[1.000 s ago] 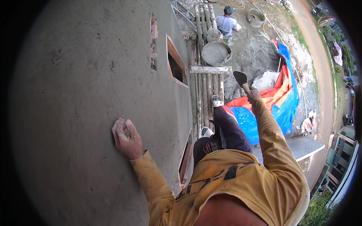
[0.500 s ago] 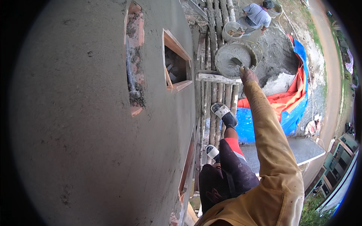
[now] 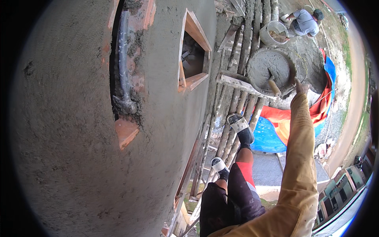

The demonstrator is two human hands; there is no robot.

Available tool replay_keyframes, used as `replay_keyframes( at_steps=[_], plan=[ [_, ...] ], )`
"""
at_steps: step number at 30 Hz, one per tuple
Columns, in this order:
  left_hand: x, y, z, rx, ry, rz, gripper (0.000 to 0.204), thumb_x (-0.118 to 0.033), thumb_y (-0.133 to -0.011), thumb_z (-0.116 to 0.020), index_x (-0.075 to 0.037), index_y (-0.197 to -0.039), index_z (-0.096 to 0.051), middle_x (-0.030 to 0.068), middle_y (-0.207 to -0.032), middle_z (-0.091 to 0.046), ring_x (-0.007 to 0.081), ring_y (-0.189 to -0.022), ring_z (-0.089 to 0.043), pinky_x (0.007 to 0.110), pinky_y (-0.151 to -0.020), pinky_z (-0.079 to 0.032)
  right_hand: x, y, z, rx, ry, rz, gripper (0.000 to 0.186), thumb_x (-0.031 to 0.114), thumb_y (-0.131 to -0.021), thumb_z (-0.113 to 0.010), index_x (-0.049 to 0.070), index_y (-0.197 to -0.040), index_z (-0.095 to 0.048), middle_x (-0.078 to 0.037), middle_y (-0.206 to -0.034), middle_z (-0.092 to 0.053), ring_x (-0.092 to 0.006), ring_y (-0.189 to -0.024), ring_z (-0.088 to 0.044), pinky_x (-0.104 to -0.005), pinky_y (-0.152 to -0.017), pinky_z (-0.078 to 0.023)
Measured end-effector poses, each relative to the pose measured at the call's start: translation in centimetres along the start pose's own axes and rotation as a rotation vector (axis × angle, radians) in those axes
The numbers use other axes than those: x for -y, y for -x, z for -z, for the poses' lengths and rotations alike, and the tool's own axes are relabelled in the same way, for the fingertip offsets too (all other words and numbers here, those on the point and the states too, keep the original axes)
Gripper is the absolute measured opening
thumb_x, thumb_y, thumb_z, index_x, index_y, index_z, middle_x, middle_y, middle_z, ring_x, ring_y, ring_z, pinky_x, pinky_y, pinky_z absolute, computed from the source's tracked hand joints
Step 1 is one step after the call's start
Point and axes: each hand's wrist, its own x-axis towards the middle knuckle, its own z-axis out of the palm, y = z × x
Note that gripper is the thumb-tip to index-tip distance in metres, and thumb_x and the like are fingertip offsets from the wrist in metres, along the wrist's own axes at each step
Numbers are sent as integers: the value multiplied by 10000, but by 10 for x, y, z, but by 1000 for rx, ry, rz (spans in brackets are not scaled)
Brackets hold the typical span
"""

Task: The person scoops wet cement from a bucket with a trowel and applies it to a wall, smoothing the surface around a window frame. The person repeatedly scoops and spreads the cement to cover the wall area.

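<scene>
Head: trowel (image 3: 274,87) in mortar tub (image 3: 292,72)

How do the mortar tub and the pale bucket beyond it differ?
The mortar tub looks wider than the pale bucket. The tub holds grey mortar with a trowel in it; the bucket's brownish contents are unclear. The right hand is beside the tub, while the bucket is nearer the co-worker. Both are round and open-topped.

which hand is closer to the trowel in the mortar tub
Right. The right hand is by the tub's rim, just right of the trowel; the left hand is out of view.
</scene>
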Motion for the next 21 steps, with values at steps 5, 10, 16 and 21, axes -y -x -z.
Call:
replay_keyframes(
  at_steps=[5,10,16,21],
  plan=[
    [-3,8,10,1,-5,7,431,-334,-932,-431,51,-867,-614,171,-833,-627,259,-712,-620,339,-622,-537,59,16,9,157,-326,48,482,415,-754,-678,-11,-975,-656,-142,-717,-650,-226,-641,-627,-330,-586,-486],
    [0,19,48,-15,3,42,422,-316,-932,-429,53,-843,-612,173,-811,-631,257,-692,-621,336,-610,-532,167,105,49,618,-169,211,449,408,-725,-703,12,-935,-682,-122,-701,-647,-186,-585,-611,-319,-578,-479],
    [3,22,88,-29,72,33,413,-294,-933,-427,56,-813,-611,174,-784,-635,255,-668,-622,332,-596,-526,143,122,83,305,-33,499,476,446,-770,-600,-7,-898,-668,-216,-787,-633,-273,-732,-612,-382,-678,-460],
    [-1,37,107,-42,65,63,407,-275,-933,-426,58,-789,-610,175,-762,-639,253,-648,-624,329,-584,-520,164,177,164,453,-130,521,404,389,-775,-608,0,-868,-664,-250,-801,-625,-400,-803,-604,-429,-725,-457]
  ],
)
